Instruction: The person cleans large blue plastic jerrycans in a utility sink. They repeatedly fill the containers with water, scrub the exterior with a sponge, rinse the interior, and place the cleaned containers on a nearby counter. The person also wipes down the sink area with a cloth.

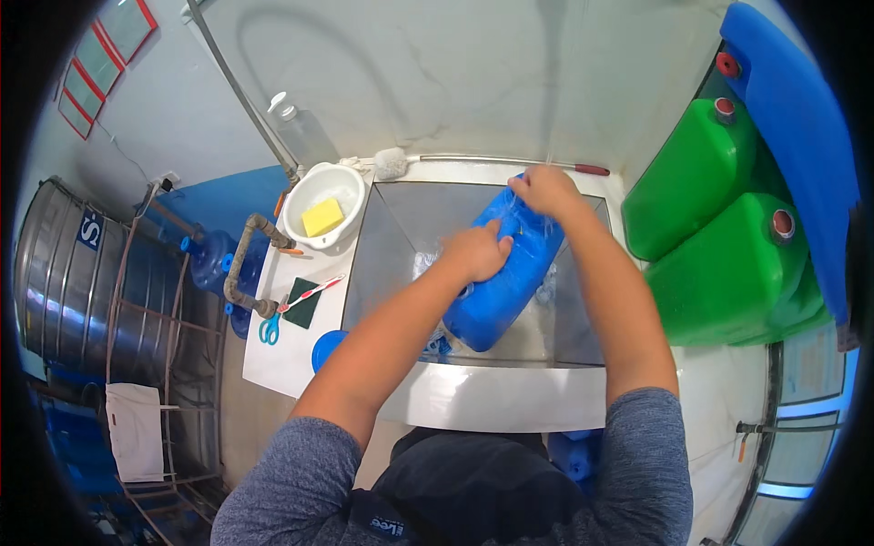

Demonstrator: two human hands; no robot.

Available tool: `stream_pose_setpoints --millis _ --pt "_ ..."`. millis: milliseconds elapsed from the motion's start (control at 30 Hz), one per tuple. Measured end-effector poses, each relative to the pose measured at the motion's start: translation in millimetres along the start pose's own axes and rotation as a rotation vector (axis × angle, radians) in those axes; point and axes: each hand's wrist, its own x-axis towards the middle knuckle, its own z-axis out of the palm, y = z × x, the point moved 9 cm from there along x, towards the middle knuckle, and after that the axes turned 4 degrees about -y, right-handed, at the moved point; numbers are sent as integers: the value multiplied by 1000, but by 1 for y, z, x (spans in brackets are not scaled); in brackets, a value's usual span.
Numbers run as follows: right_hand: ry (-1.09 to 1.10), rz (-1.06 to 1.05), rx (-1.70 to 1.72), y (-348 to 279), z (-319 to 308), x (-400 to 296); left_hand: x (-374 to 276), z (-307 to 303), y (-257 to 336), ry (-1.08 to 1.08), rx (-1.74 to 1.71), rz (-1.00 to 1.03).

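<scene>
A blue plastic jug (509,293) lies tilted over a grey-walled sink basin (392,218), its lower end towards me. My right hand (544,190) grips its far end, where water runs down over the hand and the jug. My left hand (478,252) touches the jug's upper side near the middle, slightly blurred; its curled fingers are partly hidden, so whether they grip is unclear. At the basin's bottom, beside the jug, a blue-and-white item (437,341) is mostly covered.
Left of the basin are a white bowl (293,211) with a yellow sponge (322,218), a green scouring pad (300,310), a toothbrush (321,289), scissors (270,330) and a pipe faucet (240,266). Behind lies a long-handled brush (391,164). Green jugs (724,266) stand right.
</scene>
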Motion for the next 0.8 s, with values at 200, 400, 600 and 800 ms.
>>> stream_pose_setpoints --millis 200,400,600,800 --pt "-418 390 666 38 104 33 -45 18 25 19 58 -45" --pt "-409 344 806 57 116 68 -53 29 40 77 99 -21" --pt "-435 -19 -278 -36 48 5 -26 3 -6 -23 -127 -78" --pt "148 -407 -404 -79 26 -78 -14 7 -72 124 -764 49"
